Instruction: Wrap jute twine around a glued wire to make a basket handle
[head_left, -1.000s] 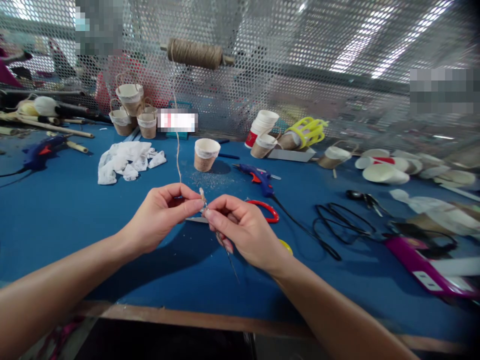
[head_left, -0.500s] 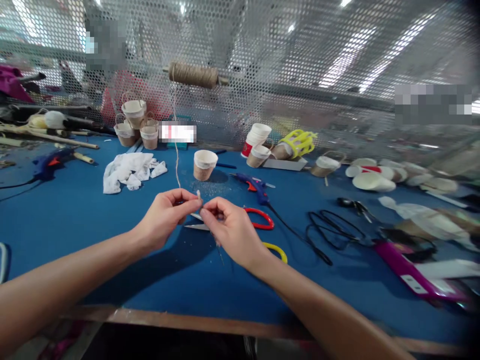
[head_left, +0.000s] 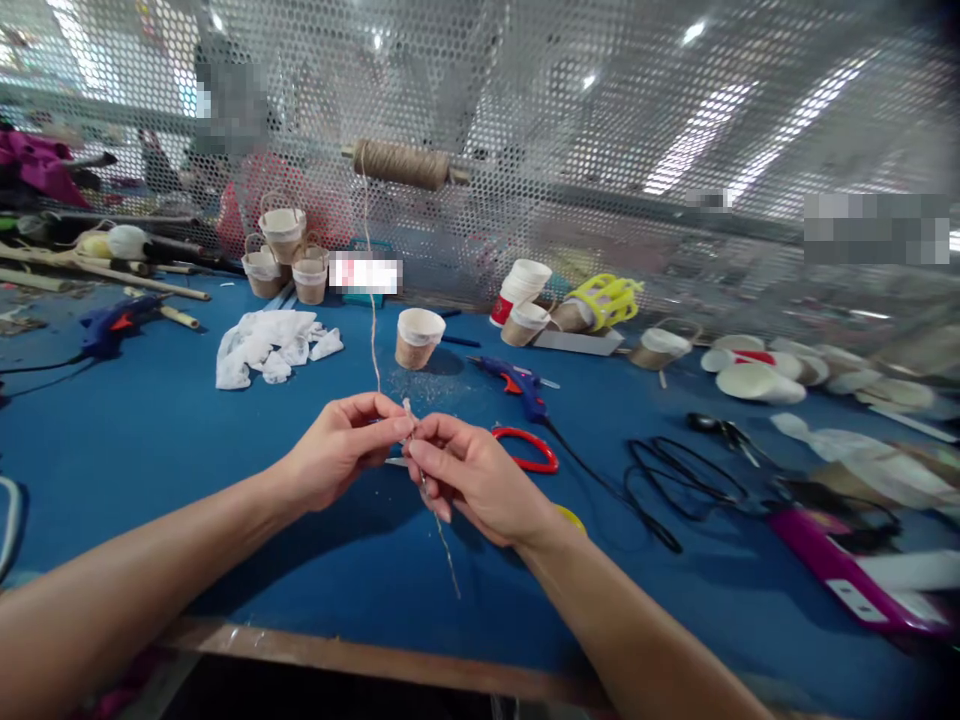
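Note:
My left hand [head_left: 356, 440] pinches a thin twine [head_left: 375, 350], which runs up to a brown spool [head_left: 401, 164] on the mesh. Close against it, my right hand [head_left: 472, 465] is closed on the same twine, and a loose end [head_left: 448, 550] dangles below its fingers. A small pale tip [head_left: 407, 404] pokes up between the fingertips. Behind the hands stands a small cup [head_left: 418, 338] with a brown wrap and white rim. Scissors with red [head_left: 529, 450] and yellow handles lie partly hidden under my right hand.
A blue glue gun [head_left: 517, 385] lies right of the cup, its cord trailing right. Crumpled white cloth [head_left: 262, 345] is at left, near several handled cups [head_left: 281, 235]. A second glue gun [head_left: 112, 325] sits far left. A purple power strip [head_left: 847, 570] is at right.
The loose twine end below my right hand now hangs longer and clearer. Both hands stay together; the view has shifted slightly, and my right hand covers more of the scissors.

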